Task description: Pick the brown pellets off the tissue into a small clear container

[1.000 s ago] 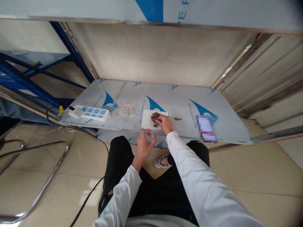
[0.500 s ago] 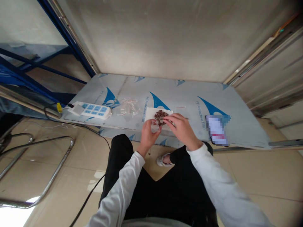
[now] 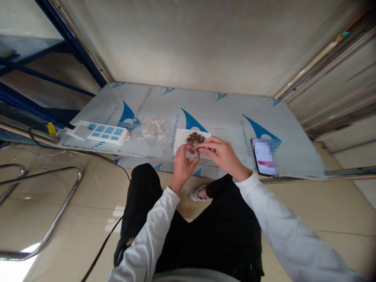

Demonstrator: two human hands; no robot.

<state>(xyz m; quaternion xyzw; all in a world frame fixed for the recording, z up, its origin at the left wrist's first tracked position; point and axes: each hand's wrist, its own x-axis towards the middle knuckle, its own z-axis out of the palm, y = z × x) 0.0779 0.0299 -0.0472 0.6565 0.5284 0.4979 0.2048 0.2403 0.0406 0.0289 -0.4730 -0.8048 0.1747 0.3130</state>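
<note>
My left hand [image 3: 184,163] is closed around a small clear plastic bag [image 3: 192,154] above the front edge of the table. The thumb and fingers of my right hand [image 3: 221,152] are pinched together at the right side of the bag's mouth. Whatever lies between those fingertips is too small to make out. Just beyond both hands, many small brown cylindrical pieces [image 3: 195,138] lie heaped on a white sheet of paper [image 3: 180,136]. The hands partly cover the near side of the paper.
A pile of clear zip bags [image 3: 152,128] lies left of the paper, and a single flat bag [image 3: 223,135] to its right. Farther left is a white power strip [image 3: 102,133] with a cable. A phone [image 3: 265,157] rests at the table's right front. A metal chair frame [image 3: 69,196] stands left.
My right hand's fingertips have moved from over the brown pieces to the bag's mouth. The bag looks more opened out in my left hand. The whole view has shifted slightly.
</note>
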